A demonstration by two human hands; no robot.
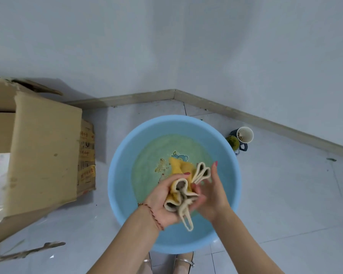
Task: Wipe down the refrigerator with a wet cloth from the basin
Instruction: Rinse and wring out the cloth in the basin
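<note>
Both hands, left [164, 200] curled round and right [212, 196] pressing the cloth [183, 191], wring it over the basin [123, 155]; next likely squeeze, then carry it off.

A single wide-angle head view looks steeply down from above, close over the round blue plastic basin [174, 123] on the pale tiled floor [285, 194]. It faces a white wall corner [174, 56], whose lines bend toward the frame's edges. No second view shares the scene.
</note>
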